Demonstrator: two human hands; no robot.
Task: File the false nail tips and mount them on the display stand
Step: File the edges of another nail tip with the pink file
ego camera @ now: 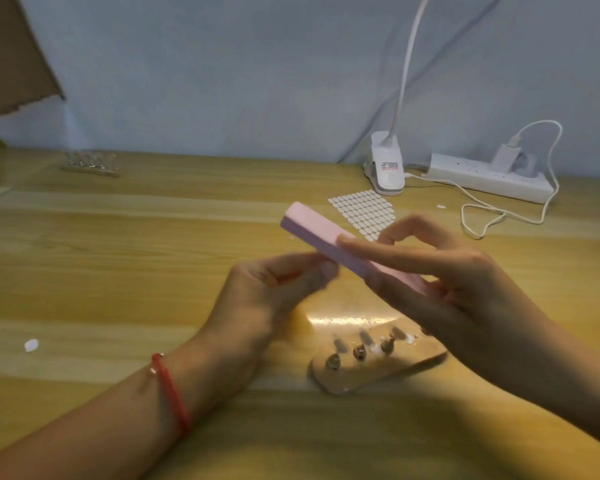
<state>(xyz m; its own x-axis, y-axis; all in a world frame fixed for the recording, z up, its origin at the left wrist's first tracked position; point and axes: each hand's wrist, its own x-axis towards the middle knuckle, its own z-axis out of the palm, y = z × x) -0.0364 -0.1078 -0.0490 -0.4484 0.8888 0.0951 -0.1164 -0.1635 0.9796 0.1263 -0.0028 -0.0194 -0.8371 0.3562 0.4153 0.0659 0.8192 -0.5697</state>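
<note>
My right hand (440, 271) grips a pink buffer block (312, 230) that points up and to the left above the table. My left hand (278, 285) is blurred, its fingertips pinched together right under the block; a nail tip between them cannot be made out. A wooden display stand (413, 362) with three metal pegs lies on the table just below both hands. A sheet of white adhesive tabs (364, 209) lies behind the block.
A second peg stand (90, 164) sits far back left. A white clip lamp (387, 168), a power strip (489, 178) and a looping cable (478, 216) occupy the back right. A small white piece (31, 345) lies at the left. Cardboard (11, 53) leans top left.
</note>
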